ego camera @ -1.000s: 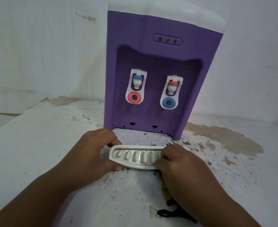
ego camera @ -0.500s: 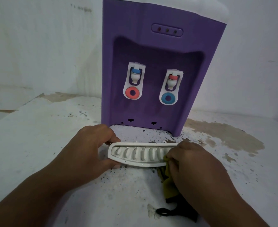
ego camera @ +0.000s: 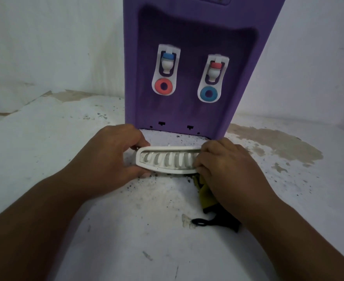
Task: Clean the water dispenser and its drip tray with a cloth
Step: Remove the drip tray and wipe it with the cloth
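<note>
Head view: the left hand [ego camera: 114, 157] is curled round the left end of the white slotted plastic drip tray [ego camera: 167, 162], thumb on the near edge and fingers over the far edge, steadying it on the speckled white table [ego camera: 45, 159]. The tray lies flat just in front of the base of the purple plastic water dispenser [ego camera: 187, 110], detached from it, with a narrow strip of dirty table between them. The right hand [ego camera: 228, 169] covers the tray's right end with bent fingers and holds a yellow-green cloth [ego camera: 205, 196], which is bunched under the palm and trails toward the person. A black loop [ego camera: 198, 222] lies on the table below the cloth.

Compared with half a second ago, the right hand has slid left over the slots, so fewer of them show. A second ago it covered about as much as now. That looks like a back-and-forth wiping stroke, so the tray cleaning is probably in progress, and I cannot tell whether the dispenser body has been wiped. The left hand's grip has not changed. The camera has come closer and dipped, cutting off the dispenser's top. The tray has barely shifted.
</note>
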A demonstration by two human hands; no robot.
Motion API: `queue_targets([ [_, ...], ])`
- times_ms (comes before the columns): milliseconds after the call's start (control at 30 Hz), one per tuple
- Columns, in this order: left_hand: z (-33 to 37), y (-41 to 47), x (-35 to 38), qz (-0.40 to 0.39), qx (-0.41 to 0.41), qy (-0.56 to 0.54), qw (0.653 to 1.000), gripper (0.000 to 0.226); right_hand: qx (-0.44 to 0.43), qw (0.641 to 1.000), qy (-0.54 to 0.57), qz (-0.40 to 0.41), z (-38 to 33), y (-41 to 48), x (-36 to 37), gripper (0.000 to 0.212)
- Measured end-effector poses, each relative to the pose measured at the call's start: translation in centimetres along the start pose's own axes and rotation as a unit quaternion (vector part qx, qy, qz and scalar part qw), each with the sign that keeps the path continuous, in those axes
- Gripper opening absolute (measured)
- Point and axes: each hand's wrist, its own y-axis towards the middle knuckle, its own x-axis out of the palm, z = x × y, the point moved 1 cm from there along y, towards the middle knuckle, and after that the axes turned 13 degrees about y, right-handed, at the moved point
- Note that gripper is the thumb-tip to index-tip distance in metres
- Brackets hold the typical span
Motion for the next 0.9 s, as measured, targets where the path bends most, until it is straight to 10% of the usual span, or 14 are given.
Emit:
queue_targets([
  [900, -0.2, 0.0, 0.6, -0.004, -0.022, -0.028, 0.999, 0.048, -0.027, 1.000, 0.002, -0.005, 0.6, -0.4, -0.9, 0.012],
])
